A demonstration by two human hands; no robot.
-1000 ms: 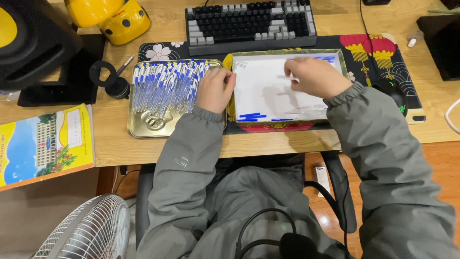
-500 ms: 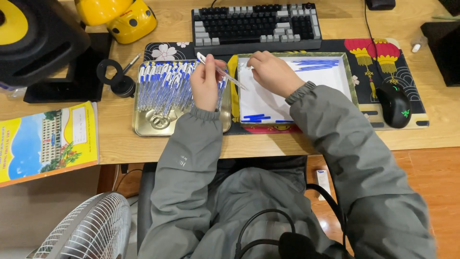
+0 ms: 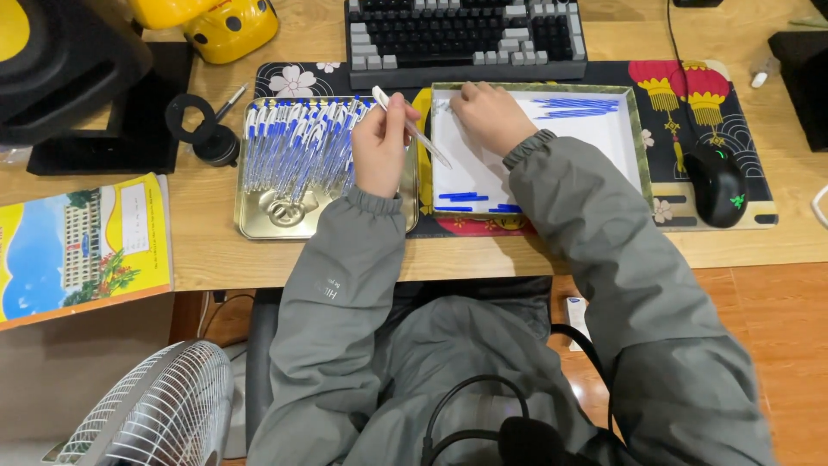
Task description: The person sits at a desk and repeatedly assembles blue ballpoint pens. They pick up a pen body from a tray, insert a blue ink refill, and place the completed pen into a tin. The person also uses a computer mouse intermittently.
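Note:
My left hand (image 3: 379, 142) holds a clear pen barrel (image 3: 412, 129) that slants to the right over the gap between two trays. Below and left of it a gold metal tray (image 3: 259, 224) holds several blue-and-white pens (image 3: 293, 142). My right hand (image 3: 487, 112) rests with fingers curled at the upper left corner of a white tray (image 3: 634, 129); whether it grips anything is hidden. Blue pen parts (image 3: 576, 106) lie at that tray's top right, and a few more blue pieces (image 3: 470, 200) at its lower left.
A keyboard (image 3: 461, 34) sits behind the trays on a patterned desk mat (image 3: 690, 86). A black mouse (image 3: 718, 183) lies to the right. A yellow booklet (image 3: 78, 242), black stand (image 3: 95, 112) and yellow object (image 3: 228, 26) are left; a fan (image 3: 155, 414) stands below.
My right hand moved from the white tray's right side to its upper left corner. My left hand lifted a clear pen barrel off the pen tray and now holds it up.

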